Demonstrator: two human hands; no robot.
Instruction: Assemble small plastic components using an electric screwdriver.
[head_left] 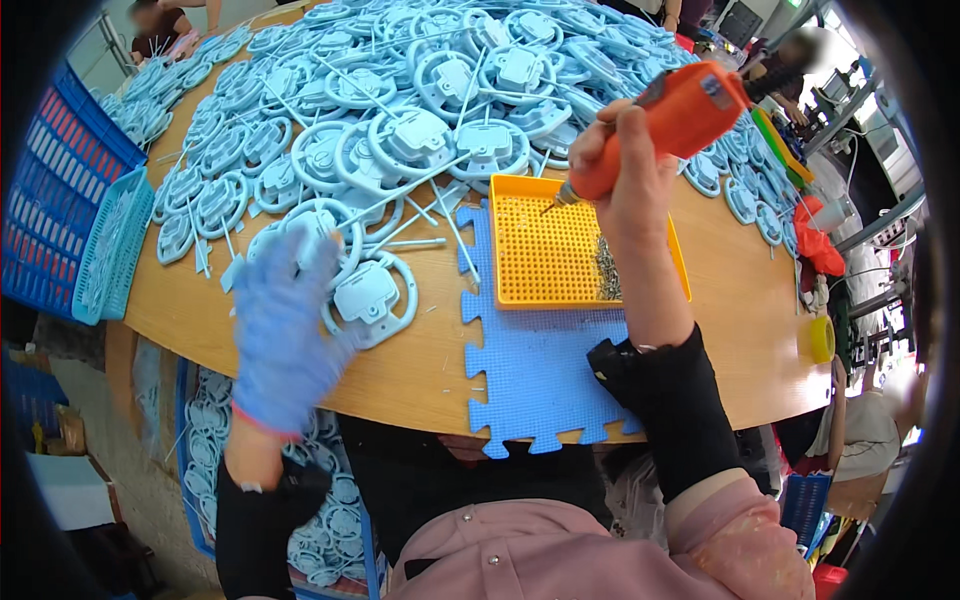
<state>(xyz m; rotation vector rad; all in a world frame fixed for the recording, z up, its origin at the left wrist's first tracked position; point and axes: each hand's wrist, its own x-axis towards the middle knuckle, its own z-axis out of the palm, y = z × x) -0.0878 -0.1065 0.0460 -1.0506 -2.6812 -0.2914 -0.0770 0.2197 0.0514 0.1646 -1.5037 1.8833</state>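
My right hand (640, 175) is wrapped round an orange electric screwdriver (690, 110), held above a yellow perforated tray (540, 297). Its thin bit points down to the left over the tray. Small metal screws (607, 270) lie heaped along the tray's right side. In a blue glove, my left hand (285, 330) is over the near left of the table, smeared by motion, so its grip is unclear. Right beside its fingers lies a light-blue ring-shaped plastic part (368, 300) with a raised centre plate.
A large pile of similar light-blue parts (410, 130) covers the far table. Under the tray lies a blue foam mat (545, 375). Blue crates (60, 190) stand at the left, and another bin of parts (330, 545) sits below the table edge. Yellow tape (822, 340) is at right.
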